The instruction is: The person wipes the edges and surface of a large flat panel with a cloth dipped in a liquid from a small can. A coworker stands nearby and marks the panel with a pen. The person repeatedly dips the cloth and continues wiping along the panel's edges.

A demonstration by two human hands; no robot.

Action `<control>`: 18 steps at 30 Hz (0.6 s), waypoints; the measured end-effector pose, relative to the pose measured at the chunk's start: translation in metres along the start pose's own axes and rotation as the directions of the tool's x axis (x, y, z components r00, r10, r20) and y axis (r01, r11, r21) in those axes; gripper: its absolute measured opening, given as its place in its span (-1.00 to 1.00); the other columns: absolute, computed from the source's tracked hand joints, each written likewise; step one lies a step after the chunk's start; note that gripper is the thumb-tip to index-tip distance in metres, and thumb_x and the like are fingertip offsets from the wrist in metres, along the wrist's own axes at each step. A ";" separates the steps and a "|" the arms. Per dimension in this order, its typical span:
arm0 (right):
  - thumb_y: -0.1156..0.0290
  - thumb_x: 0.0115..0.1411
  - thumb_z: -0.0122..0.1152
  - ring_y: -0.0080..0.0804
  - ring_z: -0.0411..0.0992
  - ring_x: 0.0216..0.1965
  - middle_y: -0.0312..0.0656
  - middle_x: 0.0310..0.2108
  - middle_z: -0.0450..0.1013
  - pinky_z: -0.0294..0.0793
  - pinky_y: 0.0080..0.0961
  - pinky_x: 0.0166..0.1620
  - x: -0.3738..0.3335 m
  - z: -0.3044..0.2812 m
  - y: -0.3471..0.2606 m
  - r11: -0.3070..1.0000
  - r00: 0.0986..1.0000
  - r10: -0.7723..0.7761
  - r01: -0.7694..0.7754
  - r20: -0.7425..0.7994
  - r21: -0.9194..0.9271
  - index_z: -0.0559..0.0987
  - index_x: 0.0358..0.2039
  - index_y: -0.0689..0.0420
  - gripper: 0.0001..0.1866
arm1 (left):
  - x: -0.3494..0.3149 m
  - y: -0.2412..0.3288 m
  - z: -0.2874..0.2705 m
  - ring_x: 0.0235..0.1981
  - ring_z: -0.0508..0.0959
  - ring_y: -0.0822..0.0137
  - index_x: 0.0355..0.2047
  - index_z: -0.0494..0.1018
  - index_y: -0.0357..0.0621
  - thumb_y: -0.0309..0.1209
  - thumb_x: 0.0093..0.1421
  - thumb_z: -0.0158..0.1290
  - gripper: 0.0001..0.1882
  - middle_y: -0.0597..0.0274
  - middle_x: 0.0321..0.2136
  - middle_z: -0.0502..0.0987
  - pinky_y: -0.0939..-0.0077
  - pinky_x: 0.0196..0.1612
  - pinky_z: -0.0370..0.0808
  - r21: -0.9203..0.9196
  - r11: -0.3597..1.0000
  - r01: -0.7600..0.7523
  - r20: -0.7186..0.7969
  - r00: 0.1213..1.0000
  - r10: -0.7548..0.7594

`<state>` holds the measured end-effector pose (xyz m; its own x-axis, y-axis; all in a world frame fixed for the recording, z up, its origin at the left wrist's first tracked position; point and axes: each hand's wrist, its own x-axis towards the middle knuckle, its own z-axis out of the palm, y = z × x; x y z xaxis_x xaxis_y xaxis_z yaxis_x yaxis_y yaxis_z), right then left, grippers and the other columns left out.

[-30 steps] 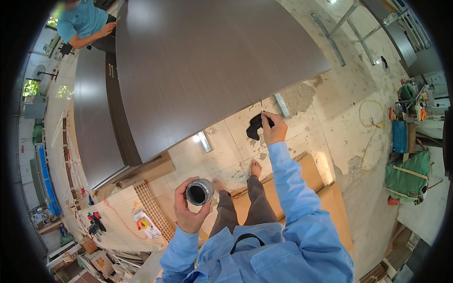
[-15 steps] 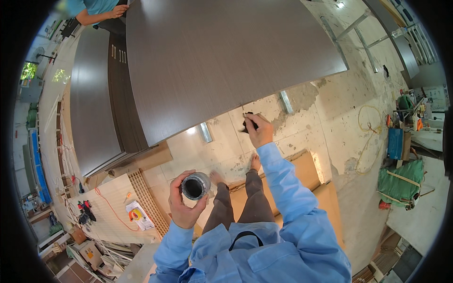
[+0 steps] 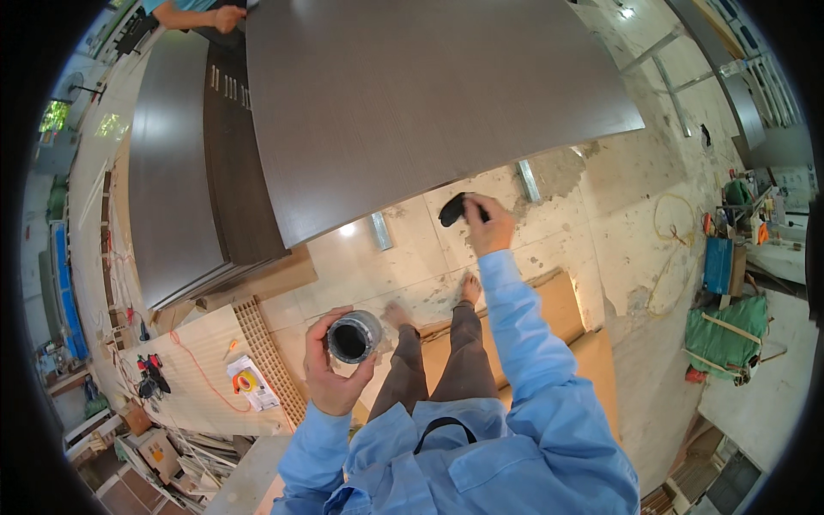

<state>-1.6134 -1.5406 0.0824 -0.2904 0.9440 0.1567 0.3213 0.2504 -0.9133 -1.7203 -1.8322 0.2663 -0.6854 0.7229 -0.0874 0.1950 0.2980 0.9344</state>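
My left hand (image 3: pixel 333 382) is wrapped round a round, clear-walled jar (image 3: pixel 351 340) at waist height, its open mouth facing up and dark stuff inside. In front of me and to the right, my right hand (image 3: pixel 492 230) pinches a small black oval pad (image 3: pixel 452 209); whether it is sponge or cloth I cannot tell. The pad is just off the near edge of a large dark brown wood-grain panel (image 3: pixel 438 94), with a strip of floor showing between them.
A stack of similar panels (image 3: pixel 172 172) stands at the left. At the far left corner is a co-worker's hand (image 3: pixel 228 18). Metal supports (image 3: pixel 529 181) show beneath the panel. Cardboard (image 3: pixel 549 318) lies by my feet, and a board (image 3: pixel 189 369) with tape and tools is at left.
My right hand has drawn back slightly from the panel's edge, and the pad has turned to show its oval side. The panels sit slightly further right in view. My left hand still holds the jar.
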 end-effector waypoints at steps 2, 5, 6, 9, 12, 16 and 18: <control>0.54 0.22 0.34 -0.22 0.65 -0.29 -0.05 -0.30 0.65 0.61 -0.35 -0.19 -0.005 0.005 -0.002 0.999 0.978 0.051 -0.050 -0.201 0.009 0.71 -0.25 0.19 -0.90 | -0.002 -0.002 -0.006 0.16 0.53 0.16 0.19 0.29 -0.26 -0.64 -0.06 0.34 -0.23 -0.04 0.17 0.47 0.31 0.25 0.47 0.014 1.000 -0.003 -0.008 1.000 0.003; 0.54 0.22 0.33 -0.20 0.64 -0.30 -0.06 -0.30 0.65 0.60 -0.36 -0.20 -0.010 0.011 -0.003 1.000 0.992 -0.010 0.008 0.127 0.018 0.71 -0.24 0.18 -0.89 | -0.004 -0.006 -0.011 0.17 0.53 0.16 0.19 0.29 -0.26 -0.63 -0.07 0.34 -0.22 -0.05 0.17 0.47 0.32 0.24 0.48 0.015 1.000 0.002 -0.016 1.000 -0.002; 0.54 0.22 0.33 -0.17 0.63 -0.31 -0.08 -0.31 0.64 0.60 -0.37 -0.21 -0.013 0.015 -0.003 0.992 0.959 -0.121 0.109 0.255 0.062 0.70 -0.22 0.18 -0.88 | -0.005 -0.007 -0.012 0.17 0.53 0.15 0.19 0.30 -0.26 -0.63 -0.07 0.35 -0.22 -0.05 0.16 0.47 0.32 0.24 0.48 0.012 1.000 0.003 -0.020 1.000 -0.003; 0.52 0.24 0.33 -0.22 0.66 -0.25 -0.07 -0.29 0.66 0.60 -0.44 -0.16 -0.015 0.018 -0.004 0.986 0.946 -0.155 0.165 0.286 -0.012 0.71 -0.17 0.19 -0.85 | -0.008 -0.008 -0.017 0.17 0.53 0.15 0.19 0.29 -0.26 -0.63 -0.06 0.34 -0.23 -0.05 0.16 0.48 0.32 0.23 0.49 0.011 1.000 0.000 -0.029 1.000 0.001; 0.52 0.22 0.34 -0.17 0.64 -0.29 -0.07 -0.30 0.65 0.60 -0.39 -0.17 -0.013 0.017 -0.006 0.999 0.999 -0.021 0.019 -0.040 -0.050 0.71 -0.23 0.19 -0.88 | -0.012 -0.008 -0.025 0.16 0.53 0.14 0.19 0.29 -0.26 -0.64 -0.05 0.34 -0.24 -0.05 0.16 0.48 0.32 0.23 0.49 0.026 1.000 -0.004 -0.034 0.999 0.005; 0.53 0.18 0.37 -0.17 0.64 -0.30 -0.07 -0.32 0.64 0.60 -0.38 -0.19 -0.022 0.025 -0.015 1.000 0.995 0.008 -0.010 0.101 0.018 0.71 -0.25 0.17 -0.89 | -0.015 -0.013 -0.032 0.17 0.53 0.15 0.19 0.29 -0.26 -0.64 -0.04 0.34 -0.24 -0.05 0.16 0.47 0.32 0.23 0.49 -0.006 1.000 -0.008 -0.034 0.999 0.008; 0.54 0.19 0.36 -0.18 0.64 -0.30 -0.07 -0.32 0.64 0.60 -0.38 -0.20 -0.029 0.032 -0.020 0.998 0.953 -0.069 0.070 0.296 0.008 0.71 -0.26 0.17 -0.89 | -0.015 -0.016 -0.033 0.16 0.53 0.16 0.19 0.29 -0.25 -0.64 -0.04 0.35 -0.24 -0.04 0.16 0.48 0.32 0.22 0.49 0.005 1.000 -0.018 -0.033 0.999 0.018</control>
<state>-1.6402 -1.5802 0.0840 -0.5654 0.8186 0.1013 0.2932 0.3143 -0.9029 -1.7362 -1.8687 0.2643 -0.7045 0.7073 -0.0588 0.2112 0.2881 0.9340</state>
